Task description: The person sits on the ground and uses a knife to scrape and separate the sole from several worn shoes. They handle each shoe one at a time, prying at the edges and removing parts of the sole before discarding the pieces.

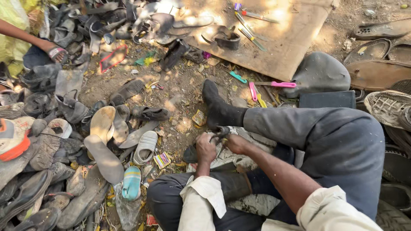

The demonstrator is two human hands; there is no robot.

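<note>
Both hands were clamped tight: the left hand [206,148] had a closed grip on a small dark strap piece [222,131], and the right hand [236,143] pinched the same piece from the other side, knuckles almost touching. That piece sat low in the middle of the view, just in front of the person's black-socked foot [217,108] and above a pale sheet [250,158] spread on the ground between the legs.

Far left, a heap of worn shoes and sandals [55,141] covered the dirt, with an orange-edged sole [13,141] at the edge and another person's hand [55,52] resting on the pile up top. Nearer in lay a tan insole [102,124], a white slip-on [145,146] and a pale blue sandal [131,183].

Past the hands, a sheet of cardboard [295,30] lay on the ground, carrying a dark sandal [223,38] and several thin tools [250,32]. Pink-handled scissors [276,84] and a teal-handled tool [237,77] lay in the dirt below it. Right of those came a grey rubber lump [319,72], then flat brown soles [376,64] at the far right.
</note>
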